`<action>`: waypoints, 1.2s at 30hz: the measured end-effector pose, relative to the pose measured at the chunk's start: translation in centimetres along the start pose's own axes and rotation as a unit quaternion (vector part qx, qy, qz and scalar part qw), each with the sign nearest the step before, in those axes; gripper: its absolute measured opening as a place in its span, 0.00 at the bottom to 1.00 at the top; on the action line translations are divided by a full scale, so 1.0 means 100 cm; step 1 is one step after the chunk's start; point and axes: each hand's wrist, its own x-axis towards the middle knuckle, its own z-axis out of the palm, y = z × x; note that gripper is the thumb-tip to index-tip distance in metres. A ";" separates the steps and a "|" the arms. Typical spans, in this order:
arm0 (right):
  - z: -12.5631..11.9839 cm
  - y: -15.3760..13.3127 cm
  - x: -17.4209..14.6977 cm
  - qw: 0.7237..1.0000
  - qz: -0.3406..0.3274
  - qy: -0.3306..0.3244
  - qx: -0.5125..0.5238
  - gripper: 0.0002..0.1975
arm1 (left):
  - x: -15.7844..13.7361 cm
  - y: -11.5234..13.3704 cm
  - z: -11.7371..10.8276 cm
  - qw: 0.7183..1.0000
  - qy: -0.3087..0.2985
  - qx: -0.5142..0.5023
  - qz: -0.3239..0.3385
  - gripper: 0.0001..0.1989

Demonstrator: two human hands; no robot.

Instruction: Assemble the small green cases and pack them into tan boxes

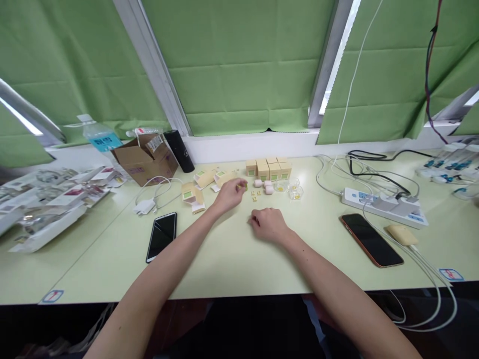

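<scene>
My left hand (229, 195) is over the table with its fingers curled around a small yellow item (244, 184), partly hidden by the fingers. Lower and to the right, my right hand (270, 224) rests closed near the table top; what its fingers hold, if anything, is hidden. Between and beyond the hands lie several tiny yellow pieces (255, 198). Pale pink blocks (268, 189) sit just behind them. To their right stand clear round containers (295, 193) with yellow bits inside. Small tan boxes (263, 171) are grouped at the back, and unfolded boxes (192, 195) lie left of my left hand.
A phone (162, 236) lies at left, another phone (372, 240) at right beside a power strip (383, 205) with tangled cables. A cardboard box (149, 162), black cylinder (179, 151) and white charger (144, 206) stand back left. Packed trays (56, 227) occupy the far left.
</scene>
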 end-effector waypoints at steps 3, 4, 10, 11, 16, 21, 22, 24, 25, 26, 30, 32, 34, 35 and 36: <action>0.002 0.002 0.001 1.000 -0.014 -0.016 0.002 0.12 | -0.034 -0.009 -0.015 0.998 -0.005 0.056 0.005 0.15; 0.002 0.003 0.001 1.000 -0.015 -0.016 0.008 0.11 | -0.041 -0.012 -0.020 0.996 -0.002 0.087 0.005 0.15; 0.003 0.010 0.001 0.999 -0.022 -0.024 0.041 0.09 | -0.054 -0.031 -0.039 0.982 0.037 0.184 -0.018 0.16; 0.003 0.010 0.001 0.998 -0.023 -0.024 0.044 0.08 | -0.054 -0.033 -0.039 0.981 0.041 0.187 -0.017 0.16; 0.000 0.010 -0.001 0.998 -0.023 -0.025 0.052 0.09 | -0.056 -0.035 -0.026 0.978 0.022 0.206 -0.006 0.17; 0.002 0.009 -0.001 0.998 -0.022 -0.004 0.059 0.08 | -0.054 -0.033 -0.009 0.977 0.057 0.206 0.000 0.22; 0.002 0.009 -0.001 0.998 -0.022 0.001 0.060 0.08 | -0.052 -0.032 -0.006 0.977 0.059 0.204 -0.006 0.24; 0.004 0.010 0.000 0.998 -0.022 0.006 0.064 0.08 | -0.050 -0.032 -0.001 0.979 0.046 0.198 -0.024 0.26; 0.005 0.010 0.001 0.998 -0.021 0.008 0.066 0.08 | -0.049 -0.032 0.001 0.980 0.036 0.195 -0.033 0.26; 0.006 0.010 0.002 0.997 -0.020 0.009 0.069 0.08 | -0.048 -0.031 0.002 0.980 0.029 0.195 -0.038 0.26; 0.008 0.010 0.004 0.997 -0.017 0.012 0.071 0.08 | -0.041 -0.025 0.002 0.977 0.036 0.207 -0.025 0.25; 0.008 0.010 0.004 0.997 -0.018 0.014 0.073 0.08 | -0.031 -0.019 0.003 0.975 0.035 0.217 -0.013 0.23; 0.008 0.011 0.004 0.996 -0.018 0.017 0.080 0.08 | -0.016 -0.011 0.006 0.972 0.018 0.233 -0.016 0.23; 0.009 0.011 0.003 0.996 -0.018 0.018 0.085 0.08 | -0.007 -0.007 0.009 0.970 0.007 0.241 -0.024 0.23; 0.009 0.011 0.003 0.996 -0.017 0.019 0.090 0.08 | 0.002 -0.004 0.012 0.969 -0.004 0.245 -0.035 0.22</action>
